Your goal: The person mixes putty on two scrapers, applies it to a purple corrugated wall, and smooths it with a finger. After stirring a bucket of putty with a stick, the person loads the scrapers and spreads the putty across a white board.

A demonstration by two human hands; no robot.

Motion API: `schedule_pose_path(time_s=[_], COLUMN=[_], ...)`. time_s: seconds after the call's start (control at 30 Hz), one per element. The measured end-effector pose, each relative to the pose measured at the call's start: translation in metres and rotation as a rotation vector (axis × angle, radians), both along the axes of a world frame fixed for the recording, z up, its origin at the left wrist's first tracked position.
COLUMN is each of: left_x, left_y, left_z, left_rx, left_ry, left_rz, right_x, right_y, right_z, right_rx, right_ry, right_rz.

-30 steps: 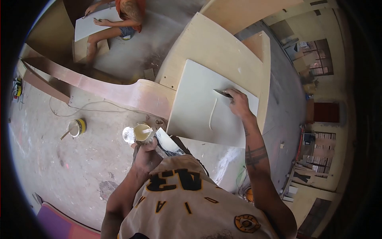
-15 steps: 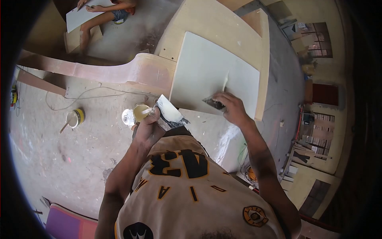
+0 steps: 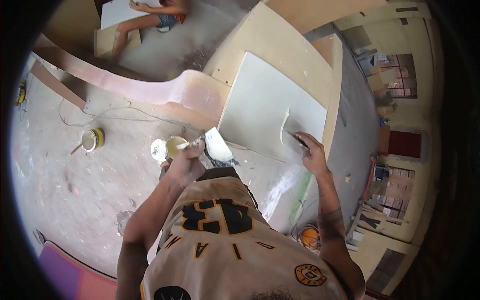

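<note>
My left hand (image 3: 186,162) is closed on a putty-smeared white plate (image 3: 219,148) with a dark, ragged lower edge. Just beyond that hand stands an open can (image 3: 177,145) with pale yellowish insides, beside a white-smeared round object (image 3: 159,150). My right hand (image 3: 314,155) grips a dark, thin-bladed scraper (image 3: 301,141), its blade turned edge-on over the right part of a smooth, pale grey panel (image 3: 262,97). Close to the blade, a curved ridge of whitish putty (image 3: 284,127) runs along the panel. The panel leans on a larger cream-coloured wooden structure (image 3: 280,40).
A yellow-labelled can (image 3: 93,140) with a stick stands on the stained floor at left. A cable (image 3: 125,108) trails past a curved pinkish board (image 3: 150,90). Another person (image 3: 165,12) sits at top left with a white board. An orange ball (image 3: 310,237) lies near my right arm.
My right hand has moved right along the panel and turned the scraper edge-on. The putty ridge shows longer now. My left hand keeps its hold, and the whole view has shifted slightly.
</note>
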State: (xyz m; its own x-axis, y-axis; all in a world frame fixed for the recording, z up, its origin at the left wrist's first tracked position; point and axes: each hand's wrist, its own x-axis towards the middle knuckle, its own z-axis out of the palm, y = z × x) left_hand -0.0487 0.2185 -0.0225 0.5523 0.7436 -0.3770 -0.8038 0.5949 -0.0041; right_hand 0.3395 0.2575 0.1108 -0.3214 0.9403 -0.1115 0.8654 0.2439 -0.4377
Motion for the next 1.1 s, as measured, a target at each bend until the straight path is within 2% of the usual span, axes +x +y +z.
schedule_pose_path(time_s=[0.07,0.2,0.27,0.33,0.4,0.47,0.63,0.67,0.73,0.9,1.1], left_x=[0.004,0.019,0.027,0.039,0.05,0.06,0.08,0.083,0.09,0.097,0.095], left_y=[-0.006,-0.021,-0.028,-0.025,-0.028,-0.034,-0.038,-0.04,-0.041,-0.045,-0.045], left_z=[0.009,-0.001,-0.006,0.008,0.019,0.021,0.022,0.021,0.023,0.017,0.015], left_rx=[-0.007,0.049,0.047,0.058,0.034,-0.022,0.018,0.027,0.032,0.022,0.053], left_ry=[0.065,0.125,0.126,0.169,0.157,0.161,0.216,0.216,0.221,0.214,0.165], left_rz=[0.025,0.161,0.189,0.289,0.285,0.408,0.524,0.532,0.552,0.496,0.403], right_x=[0.005,0.029,0.043,0.05,0.054,0.053,0.058,0.061,0.064,0.077,0.079], right_y=[0.024,0.072,0.091,0.106,0.117,0.123,0.112,0.105,0.095,0.117,0.147], right_z=[-0.007,-0.025,-0.04,-0.049,-0.058,-0.067,-0.089,-0.085,-0.073,-0.055,-0.068], right_rx=[0.165,0.227,0.267,0.301,0.335,0.352,0.44,0.449,0.289,0.341,0.326], right_ry=[-0.043,-0.075,-0.077,-0.081,-0.094,-0.114,-0.188,-0.185,-0.234,-0.209,-0.274], right_rz=[-0.102,-0.182,-0.164,-0.156,-0.134,-0.122,-0.055,-0.05,-0.048,-0.152,-0.236])
